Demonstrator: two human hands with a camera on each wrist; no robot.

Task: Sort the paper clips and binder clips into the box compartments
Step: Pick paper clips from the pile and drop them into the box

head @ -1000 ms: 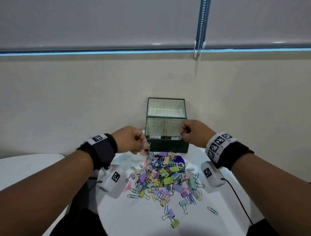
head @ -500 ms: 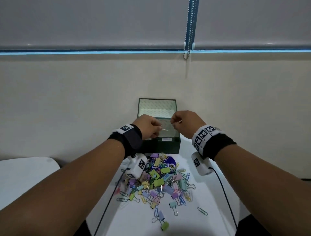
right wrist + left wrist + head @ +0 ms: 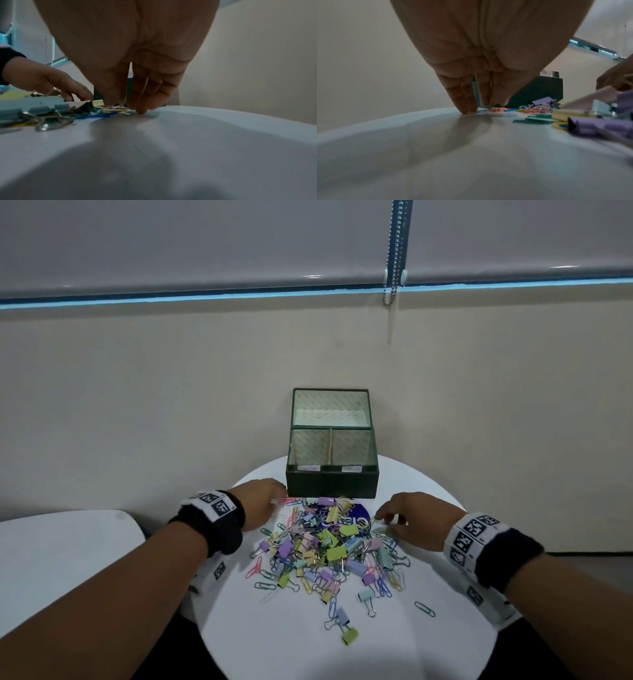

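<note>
Both hands down from box (image 3: 331, 460) to pile (image 3: 329, 546) on desk (image 3: 445, 628). Left hand (image 3: 262, 501) fingers straight, touching desk by pink paper clips (image 3: 498, 109). Right hand (image 3: 416, 518) grip: cannot tell. Clips light, thin, slippery; pinch wire edge. Binder clips (image 3: 337, 553) stiffer; take body.

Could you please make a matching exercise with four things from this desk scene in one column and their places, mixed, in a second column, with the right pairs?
Things:
1. dark green open box
2. lone teal wire paper clip
3. person's left hand
4. yellow-green binder clip

Places:
A. nearest the viewer, at the near tip of the heap
B. at the far edge of the round white table
C. alone on the table, right of the heap
D. at the heap's far left corner, beside the box

Pairs: 1-B, 2-C, 3-D, 4-A
</note>
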